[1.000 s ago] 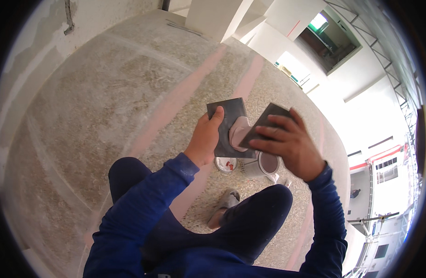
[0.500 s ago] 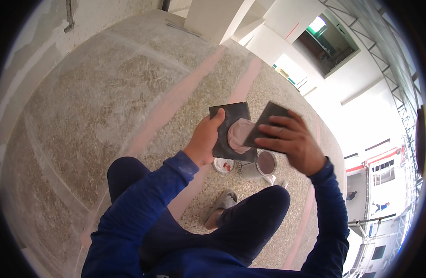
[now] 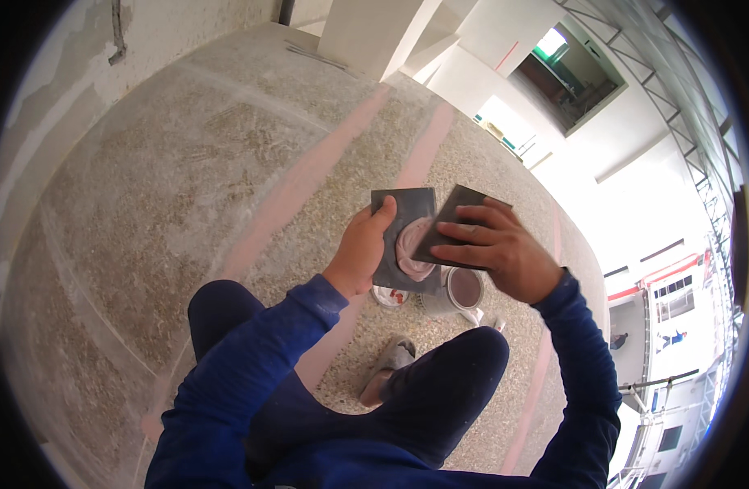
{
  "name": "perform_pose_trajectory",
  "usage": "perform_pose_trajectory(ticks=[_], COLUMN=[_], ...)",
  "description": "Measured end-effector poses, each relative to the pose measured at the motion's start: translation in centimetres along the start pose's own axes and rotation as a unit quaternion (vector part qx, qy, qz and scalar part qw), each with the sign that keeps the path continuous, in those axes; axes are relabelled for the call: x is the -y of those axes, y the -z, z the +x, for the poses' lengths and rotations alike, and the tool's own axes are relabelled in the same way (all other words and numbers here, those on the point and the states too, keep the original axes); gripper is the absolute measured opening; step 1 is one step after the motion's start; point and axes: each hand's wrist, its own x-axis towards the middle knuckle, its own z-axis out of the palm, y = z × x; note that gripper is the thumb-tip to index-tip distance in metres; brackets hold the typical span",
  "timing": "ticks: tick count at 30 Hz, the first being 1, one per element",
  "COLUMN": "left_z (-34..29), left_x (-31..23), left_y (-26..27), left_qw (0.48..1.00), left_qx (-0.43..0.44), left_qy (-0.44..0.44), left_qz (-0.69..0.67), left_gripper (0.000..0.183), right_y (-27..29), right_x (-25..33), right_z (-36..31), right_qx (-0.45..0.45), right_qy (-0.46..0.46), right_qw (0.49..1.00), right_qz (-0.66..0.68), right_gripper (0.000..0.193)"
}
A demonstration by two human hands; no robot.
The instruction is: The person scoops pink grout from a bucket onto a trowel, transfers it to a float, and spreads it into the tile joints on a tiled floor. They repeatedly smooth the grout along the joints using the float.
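My left hand (image 3: 362, 244) grips a dark flat plate (image 3: 404, 201) by its left edge, thumb on top. On that plate lies a round, swirled mound of pink paste (image 3: 412, 253). Held in my right hand (image 3: 509, 248) is a second dark flat plate, a spreader blade (image 3: 456, 213), tilted, its fingers spread across its face. The lower left edge of the blade overlaps the right side of the paste; whether it presses in is hidden. Below the plates, an open can (image 3: 465, 288) of pinkish paste stands on the floor beside a round white lid (image 3: 390, 296) with red marks.
Pink filled strips (image 3: 309, 183) cross the speckled floor (image 3: 187, 171). My foot in a grey shoe (image 3: 396, 354) is between my bent knees, close to the can. A rough wall (image 3: 65, 98) rises at left, a white pillar (image 3: 366, 37) ahead. Metal trusses and distant people are at right.
My right hand has brought the blade left and slightly down over the paste. The mound looks flatter and more swirled. The left-hand plate has shifted slightly down.
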Motion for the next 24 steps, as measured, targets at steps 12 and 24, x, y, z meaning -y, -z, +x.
perform_pose_trajectory(ticks=[12,24], left_z=[0.2,0.6], left_x=[0.3,0.0], left_y=[0.3,0.6], left_qw=[1.000,1.000], left_qx=[0.004,-0.009], left_qy=[0.005,0.003], left_qz=[0.017,0.003], left_gripper=[0.047,0.047], right_y=[-0.4,-1.0], right_x=[0.3,0.4], right_z=[0.9,-0.4], right_qx=[-0.132,-0.038], right_qy=[-0.065,-0.017], right_qw=[0.988,0.999], right_qz=[-0.053,-0.029], right_gripper=[0.047,0.048])
